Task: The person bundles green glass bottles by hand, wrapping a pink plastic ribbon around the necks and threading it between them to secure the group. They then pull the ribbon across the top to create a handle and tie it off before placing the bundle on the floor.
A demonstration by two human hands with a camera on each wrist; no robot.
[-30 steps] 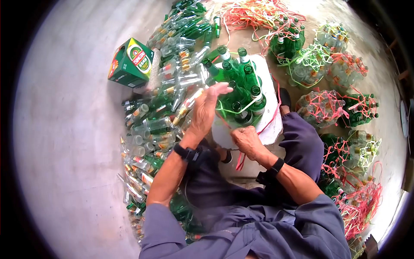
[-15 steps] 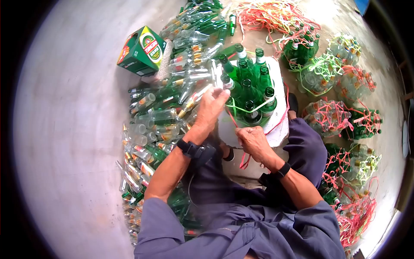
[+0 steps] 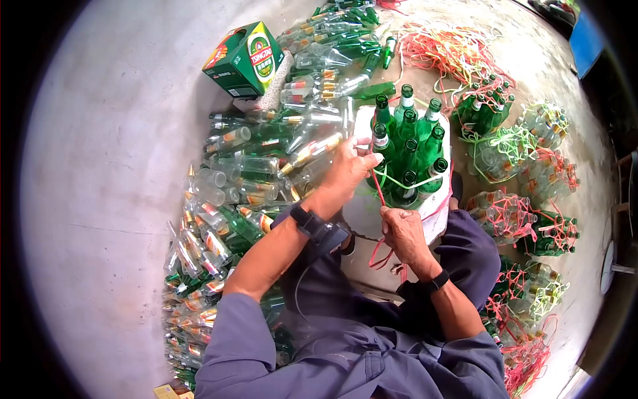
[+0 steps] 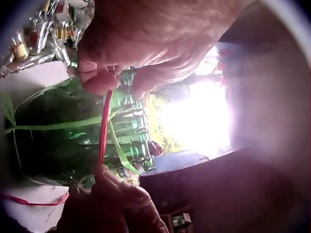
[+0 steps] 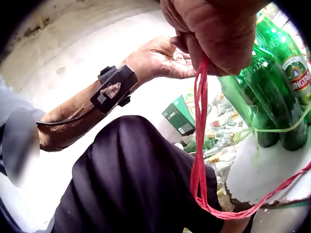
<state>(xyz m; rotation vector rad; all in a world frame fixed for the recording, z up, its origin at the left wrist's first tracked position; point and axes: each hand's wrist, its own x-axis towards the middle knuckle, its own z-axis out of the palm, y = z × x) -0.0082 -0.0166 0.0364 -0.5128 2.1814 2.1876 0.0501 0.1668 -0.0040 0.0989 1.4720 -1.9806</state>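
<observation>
A cluster of upright green glass bottles (image 3: pixel 404 156) stands on a white board (image 3: pixel 362 216), ringed by a pale green strap (image 4: pixel 58 124). My left hand (image 3: pixel 347 171) is at the cluster's left side, its fingertips beside the bottle necks. In the left wrist view its curled fingers meet a red plastic string (image 4: pixel 104 131), which stretches tight down to my right hand. Low in front of the bottles, my right hand (image 3: pixel 404 231) pinches that string between thumb and fingers. A loose red loop hangs beneath the right hand in the right wrist view.
Loose clear and green bottles (image 3: pixel 252 166) cover the floor on the left, with a green beer carton (image 3: pixel 247 61) beside them. Tied bottle bundles (image 3: pixel 500 216) line the right. A tangle of red and yellow string (image 3: pixel 445 50) lies at the back.
My left hand has gone from flat, straight fingers beside the bottles to fingers curled at the string. My right hand keeps its pinch. The head view has shifted, moving the scene right and down.
</observation>
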